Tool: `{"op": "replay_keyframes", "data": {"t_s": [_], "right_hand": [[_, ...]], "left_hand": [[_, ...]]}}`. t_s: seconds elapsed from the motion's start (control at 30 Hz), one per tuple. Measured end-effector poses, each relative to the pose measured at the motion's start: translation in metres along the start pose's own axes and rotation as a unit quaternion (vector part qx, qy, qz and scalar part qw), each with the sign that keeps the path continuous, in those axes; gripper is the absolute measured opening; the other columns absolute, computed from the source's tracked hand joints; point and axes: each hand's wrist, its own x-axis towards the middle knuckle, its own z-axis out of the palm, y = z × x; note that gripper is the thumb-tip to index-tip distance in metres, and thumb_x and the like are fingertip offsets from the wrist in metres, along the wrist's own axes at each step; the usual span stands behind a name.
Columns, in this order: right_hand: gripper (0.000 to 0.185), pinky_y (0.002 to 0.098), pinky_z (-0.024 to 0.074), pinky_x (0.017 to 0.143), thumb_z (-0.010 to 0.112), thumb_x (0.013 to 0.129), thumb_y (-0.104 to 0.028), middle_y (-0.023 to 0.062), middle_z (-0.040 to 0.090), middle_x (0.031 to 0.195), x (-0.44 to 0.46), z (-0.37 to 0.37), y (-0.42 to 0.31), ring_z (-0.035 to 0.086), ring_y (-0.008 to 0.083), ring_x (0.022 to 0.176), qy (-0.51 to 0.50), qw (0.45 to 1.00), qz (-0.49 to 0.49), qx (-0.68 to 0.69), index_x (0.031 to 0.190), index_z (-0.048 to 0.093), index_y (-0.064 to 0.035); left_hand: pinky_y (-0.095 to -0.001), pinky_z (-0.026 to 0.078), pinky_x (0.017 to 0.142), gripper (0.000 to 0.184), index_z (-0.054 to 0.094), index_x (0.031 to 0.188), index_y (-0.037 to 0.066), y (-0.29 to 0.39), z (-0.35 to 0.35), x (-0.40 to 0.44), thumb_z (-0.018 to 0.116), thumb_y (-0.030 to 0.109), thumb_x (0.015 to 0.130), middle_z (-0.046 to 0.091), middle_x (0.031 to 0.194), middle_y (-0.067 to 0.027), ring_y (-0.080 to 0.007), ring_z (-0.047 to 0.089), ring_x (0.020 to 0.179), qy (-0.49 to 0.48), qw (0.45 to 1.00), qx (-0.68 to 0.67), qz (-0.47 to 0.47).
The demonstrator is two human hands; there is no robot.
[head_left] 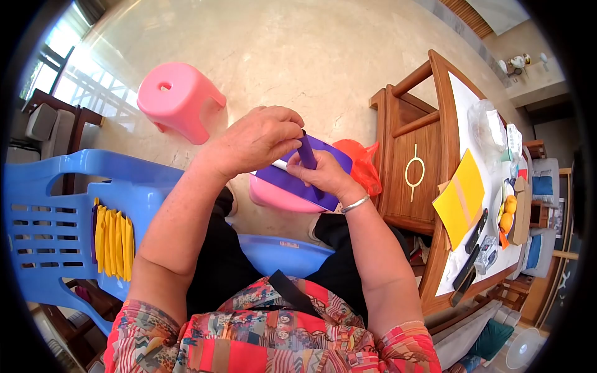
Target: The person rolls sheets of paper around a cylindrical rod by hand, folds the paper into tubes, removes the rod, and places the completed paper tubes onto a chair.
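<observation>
In front of me, a purple strip [306, 153] runs between my two hands, with a small dark tip at its upper end. My left hand [264, 138] pinches that upper end with thumb and fingers. Lower down, my right hand [323, 172], with a silver bangle at the wrist, grips the strip's middle. Beneath the hands lies a purple sheet [286, 182] with a white edge, on top of a pink stool [277, 198].
A pink stool [171, 93] stands ahead left. Yellow folded pieces [113, 241] lie on a blue chair [46, 211] at left. Right, a wooden table [444, 118] holds a yellow sheet [460, 199], scissors and oranges [507, 221]. A red bag [365, 165] lies beside it.
</observation>
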Motion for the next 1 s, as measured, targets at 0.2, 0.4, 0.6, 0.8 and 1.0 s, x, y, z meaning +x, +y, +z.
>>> {"op": "replay_keyframes", "data": {"t_s": [0.2, 0.4, 0.6, 0.8, 1.0], "right_hand": [[0.018, 0.0259, 0.0497, 0.061, 0.077, 0.095, -0.027, -0.0035, 0.064, 0.082, 0.001, -0.004, 0.006, 0.057, 0.0066, 0.068, 0.011, 1.000, -0.011, -0.010, 0.101, 0.072, -0.0098], [0.017, 0.0229, 0.0455, 0.059, 0.075, 0.098, -0.023, -0.0034, 0.061, 0.079, 0.000, -0.003, 0.002, 0.054, 0.0054, 0.065, 0.012, 1.000, -0.004, 0.005, 0.101, 0.070, -0.0065], [0.020, 0.0231, 0.0472, 0.061, 0.076, 0.098, -0.024, -0.0020, 0.062, 0.080, -0.001, -0.004, -0.003, 0.057, 0.0068, 0.065, 0.087, 0.993, -0.038, 0.070, 0.104, 0.070, -0.0062], [0.021, 0.0235, 0.0484, 0.058, 0.078, 0.097, -0.024, -0.0031, 0.062, 0.078, -0.006, -0.003, -0.014, 0.058, 0.0062, 0.065, 0.166, 0.964, -0.114, 0.174, 0.104, 0.070, -0.0059], [0.024, 0.0241, 0.0489, 0.062, 0.077, 0.098, -0.028, -0.0032, 0.062, 0.081, -0.008, -0.006, -0.009, 0.058, 0.0061, 0.069, 0.169, 0.972, -0.102, 0.125, 0.108, 0.070, -0.0066]], "left_hand": [[-0.0408, 0.054, 0.086, 0.011, 0.069, 0.097, 0.000, 0.001, -0.003, 0.001, 0.071, 0.010, 0.093, 0.069, 0.117, -0.0128, -0.0329, 0.066, 0.102, -0.001, 1.000, -0.001, 0.012], [-0.0410, 0.055, 0.085, 0.011, 0.068, 0.100, 0.001, 0.001, 0.003, 0.003, 0.069, 0.010, 0.094, 0.068, 0.117, -0.0125, -0.0330, 0.066, 0.101, 0.014, 0.999, 0.021, 0.025], [-0.0384, 0.055, 0.086, 0.022, 0.071, 0.113, 0.003, 0.022, 0.005, 0.010, 0.072, 0.004, 0.091, 0.070, 0.116, -0.0153, -0.0317, 0.068, 0.104, 0.221, 0.975, 0.006, 0.004], [-0.0332, 0.054, 0.075, 0.023, 0.077, 0.108, 0.007, 0.031, 0.021, 0.008, 0.074, -0.002, 0.087, 0.066, 0.107, -0.0135, -0.0243, 0.066, 0.092, 0.245, 0.969, 0.024, 0.032], [-0.0361, 0.052, 0.076, 0.033, 0.079, 0.114, 0.011, 0.032, 0.030, 0.010, 0.079, 0.002, 0.082, 0.066, 0.109, -0.0125, -0.0262, 0.064, 0.094, 0.232, 0.967, 0.068, 0.080]]}}
